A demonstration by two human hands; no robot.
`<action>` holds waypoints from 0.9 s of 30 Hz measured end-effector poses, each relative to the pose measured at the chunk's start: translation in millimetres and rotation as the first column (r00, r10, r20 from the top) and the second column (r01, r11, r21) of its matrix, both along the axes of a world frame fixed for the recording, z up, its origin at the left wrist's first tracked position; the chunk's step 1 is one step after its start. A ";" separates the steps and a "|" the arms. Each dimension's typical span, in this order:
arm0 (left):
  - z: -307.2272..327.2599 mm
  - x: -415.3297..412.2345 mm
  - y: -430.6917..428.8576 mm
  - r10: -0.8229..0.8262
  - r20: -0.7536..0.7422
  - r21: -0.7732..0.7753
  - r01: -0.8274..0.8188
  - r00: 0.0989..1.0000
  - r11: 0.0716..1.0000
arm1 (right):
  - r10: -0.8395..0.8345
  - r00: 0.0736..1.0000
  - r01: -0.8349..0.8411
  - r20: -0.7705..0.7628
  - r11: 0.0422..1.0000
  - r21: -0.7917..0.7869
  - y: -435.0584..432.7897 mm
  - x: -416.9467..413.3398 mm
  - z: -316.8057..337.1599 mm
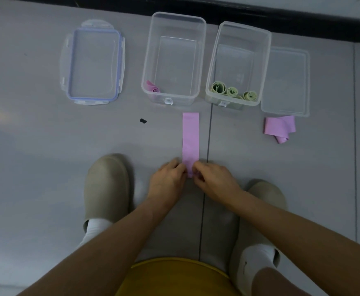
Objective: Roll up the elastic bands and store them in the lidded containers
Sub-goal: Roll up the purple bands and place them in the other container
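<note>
A pink elastic band (190, 137) lies flat and straight on the grey floor, running away from me. My left hand (166, 181) and my right hand (214, 182) pinch its near end from either side, fingers curled over the band. Beyond it stands a clear container (197, 60) with one rolled pink band (152, 87) in its near left corner. To its right a second clear container (265, 60) holds several rolled green bands (233, 92). Another pink band (279, 128) lies crumpled on the floor at the right.
A blue-rimmed lid (94, 65) lies at the far left, a clear lid (286, 82) at the far right beside the green container. My two beige slippers (107, 186) flank my hands. A small black speck (143, 121) sits on the floor. A dark wall base runs behind.
</note>
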State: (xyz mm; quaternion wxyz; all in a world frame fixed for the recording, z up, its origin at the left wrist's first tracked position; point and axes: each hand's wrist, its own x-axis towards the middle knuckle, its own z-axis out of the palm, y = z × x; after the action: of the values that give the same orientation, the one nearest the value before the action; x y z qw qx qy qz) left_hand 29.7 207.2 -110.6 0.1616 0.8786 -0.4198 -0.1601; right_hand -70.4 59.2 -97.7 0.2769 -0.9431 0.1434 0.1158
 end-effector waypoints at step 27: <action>-7.8 7.3 -5.7 0.009 0.027 -0.093 -0.007 1.000 0.996 | 0.024 1.000 -0.024 -0.010 1.000 -0.001 -10.1 2.8 -1.1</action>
State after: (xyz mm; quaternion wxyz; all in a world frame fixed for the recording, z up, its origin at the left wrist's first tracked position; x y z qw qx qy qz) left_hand 37.0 201.5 -118.5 0.1971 0.8739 -0.4255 -0.1279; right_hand -67.6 49.2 -98.8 0.2741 -0.9443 0.1336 0.1239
